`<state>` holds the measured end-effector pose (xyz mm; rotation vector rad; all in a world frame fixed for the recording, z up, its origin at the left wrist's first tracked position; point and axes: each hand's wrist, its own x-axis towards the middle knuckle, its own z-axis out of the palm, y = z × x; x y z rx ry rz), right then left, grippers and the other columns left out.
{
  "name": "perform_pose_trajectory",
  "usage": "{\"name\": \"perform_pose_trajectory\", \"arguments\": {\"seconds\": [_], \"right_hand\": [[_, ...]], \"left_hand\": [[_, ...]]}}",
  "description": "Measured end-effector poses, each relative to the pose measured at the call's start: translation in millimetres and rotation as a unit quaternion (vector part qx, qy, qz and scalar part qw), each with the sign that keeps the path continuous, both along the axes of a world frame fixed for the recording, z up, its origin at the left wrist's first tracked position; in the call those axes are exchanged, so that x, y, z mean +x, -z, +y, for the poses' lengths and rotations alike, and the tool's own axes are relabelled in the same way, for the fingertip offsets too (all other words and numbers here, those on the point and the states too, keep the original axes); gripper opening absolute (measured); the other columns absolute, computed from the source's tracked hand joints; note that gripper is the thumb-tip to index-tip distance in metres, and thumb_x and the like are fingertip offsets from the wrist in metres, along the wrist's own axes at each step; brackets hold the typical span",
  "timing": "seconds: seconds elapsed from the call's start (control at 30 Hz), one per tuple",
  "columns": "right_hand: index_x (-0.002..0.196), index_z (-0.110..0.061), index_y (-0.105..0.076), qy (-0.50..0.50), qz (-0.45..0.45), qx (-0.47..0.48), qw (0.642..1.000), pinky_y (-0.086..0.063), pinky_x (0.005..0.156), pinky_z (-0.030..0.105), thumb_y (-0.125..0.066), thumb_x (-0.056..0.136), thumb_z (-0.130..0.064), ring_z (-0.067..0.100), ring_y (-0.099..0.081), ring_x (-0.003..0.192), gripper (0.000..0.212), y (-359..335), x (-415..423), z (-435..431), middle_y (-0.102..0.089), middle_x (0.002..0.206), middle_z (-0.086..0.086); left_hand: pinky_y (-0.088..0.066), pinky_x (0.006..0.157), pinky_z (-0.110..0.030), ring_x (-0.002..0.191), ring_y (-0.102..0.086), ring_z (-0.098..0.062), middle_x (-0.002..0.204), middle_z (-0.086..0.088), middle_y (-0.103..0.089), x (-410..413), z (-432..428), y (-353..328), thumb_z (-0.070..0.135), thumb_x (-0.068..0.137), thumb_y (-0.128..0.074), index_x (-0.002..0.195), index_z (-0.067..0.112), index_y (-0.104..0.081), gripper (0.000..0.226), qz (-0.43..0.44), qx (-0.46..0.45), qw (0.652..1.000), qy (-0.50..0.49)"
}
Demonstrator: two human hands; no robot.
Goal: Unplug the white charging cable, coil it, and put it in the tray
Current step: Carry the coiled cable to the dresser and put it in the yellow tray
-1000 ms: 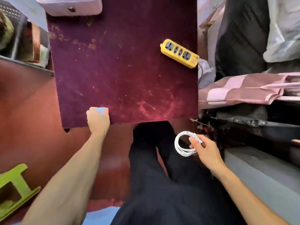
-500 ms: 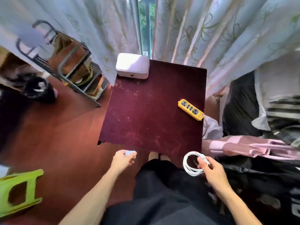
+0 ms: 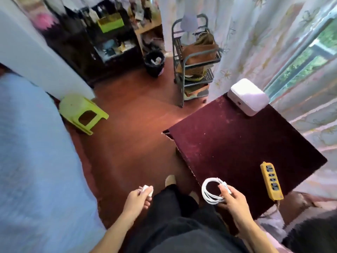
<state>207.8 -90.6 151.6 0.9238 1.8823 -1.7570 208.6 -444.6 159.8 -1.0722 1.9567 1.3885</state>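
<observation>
My right hand (image 3: pixel 232 199) grips the white charging cable (image 3: pixel 209 192), wound into a small coil that hangs over the near edge of the dark red table (image 3: pixel 237 143). My left hand (image 3: pixel 136 199) is closed on a small white charger plug (image 3: pixel 147 189), held over the floor left of my dark trousers. A yellow power strip (image 3: pixel 271 180) lies on the table's near right corner with nothing plugged into it. No tray can be made out with certainty.
A white box (image 3: pixel 248 96) sits at the table's far corner by the curtain. A green plastic stool (image 3: pixel 82 112) stands on the red floor at left. Behind it are a metal rack cart (image 3: pixel 195 59), a black bin (image 3: pixel 155 63) and a dark shelf. A light blue bed fills the left edge.
The view has swung up and to the left, so the table now sits at right. My left hand has left the table edge with the plug. The right hand still holds the coil.
</observation>
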Motion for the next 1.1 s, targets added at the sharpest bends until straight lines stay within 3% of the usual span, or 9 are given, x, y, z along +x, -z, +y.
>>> {"name": "perform_pose_trajectory", "arguments": {"seconds": [0.13, 0.27, 0.43, 0.6, 0.77, 0.97, 1.1], "right_hand": [[0.097, -0.015, -0.080, -0.083, 0.004, -0.004, 0.997, -0.061, 0.062, 0.026, -0.066, 0.103, -0.023, 0.008, -0.068, 0.067, 0.017, 0, -45, -34, -0.066, 0.077, 0.004], [0.099, -0.020, -0.082, -0.135, 0.003, -0.007, 0.991, -0.063, 0.067, 0.030, -0.068, 0.102, -0.028, 0.012, -0.072, 0.074, 0.017, 1, -91, -80, -0.072, 0.077, 0.001], [0.100, -0.022, -0.083, -0.170, 0.005, -0.008, 0.985, -0.063, 0.068, 0.032, -0.068, 0.102, -0.031, 0.012, -0.075, 0.075, 0.017, -3, -147, -148, -0.074, 0.077, 0.001], [0.101, -0.014, -0.082, -0.165, 0.009, -0.017, 0.986, -0.059, 0.068, 0.029, -0.070, 0.100, -0.020, 0.011, -0.073, 0.071, 0.013, -13, -199, -213, -0.074, 0.077, 0.007], [0.108, -0.009, -0.079, -0.161, 0.016, -0.031, 0.986, -0.059, 0.083, 0.044, -0.069, 0.102, -0.019, 0.021, -0.070, 0.080, 0.016, -16, -249, -261, -0.073, 0.084, 0.014], [0.109, -0.008, -0.079, -0.132, 0.021, -0.052, 0.990, -0.059, 0.074, 0.034, -0.066, 0.103, -0.019, 0.016, -0.074, 0.073, 0.017, -9, -327, -300, -0.078, 0.082, 0.011], [0.107, -0.007, -0.077, -0.123, 0.012, -0.068, 0.990, -0.059, 0.074, 0.038, -0.068, 0.102, -0.022, 0.015, -0.071, 0.067, 0.019, 3, -396, -326, -0.075, 0.078, 0.007]], "left_hand": [[-0.050, 0.046, -0.027, 0.044, -0.060, -0.011, 0.056, -0.004, -0.072, 46, -33, 12, 0.033, 0.091, -0.073, 0.079, 0.001, -0.073, 0.034, -0.049, -0.010, 0.992, -0.112], [-0.049, 0.045, -0.027, 0.040, -0.058, -0.016, 0.053, -0.007, -0.071, 54, -71, 24, 0.029, 0.090, -0.075, 0.071, 0.001, -0.070, 0.034, -0.067, -0.014, 0.973, -0.221], [-0.055, 0.053, -0.027, 0.049, -0.066, -0.011, 0.067, -0.007, -0.078, 10, -118, 20, 0.042, 0.089, -0.072, 0.078, 0.005, -0.074, 0.039, -0.034, -0.007, 0.975, -0.217], [-0.051, 0.050, -0.021, 0.047, -0.061, -0.005, 0.060, -0.001, -0.071, -65, -172, 2, 0.036, 0.093, -0.067, 0.079, 0.005, -0.072, 0.034, 0.004, 0.014, 0.985, -0.172], [-0.052, 0.050, -0.017, 0.052, -0.063, -0.007, 0.063, -0.001, -0.071, -146, -232, -10, 0.037, 0.094, -0.065, 0.085, 0.003, -0.074, 0.036, 0.028, 0.008, 0.987, -0.155], [-0.050, 0.045, -0.016, 0.048, -0.068, -0.004, 0.063, 0.003, -0.077, -224, -284, 2, 0.044, 0.090, -0.069, 0.086, 0.006, -0.075, 0.039, 0.020, 0.005, 0.985, -0.171], [-0.052, 0.048, -0.020, 0.051, -0.069, -0.007, 0.069, 0.001, -0.079, -277, -306, 11, 0.044, 0.090, -0.070, 0.090, 0.008, -0.074, 0.036, 0.007, 0.004, 0.985, -0.173]]}}
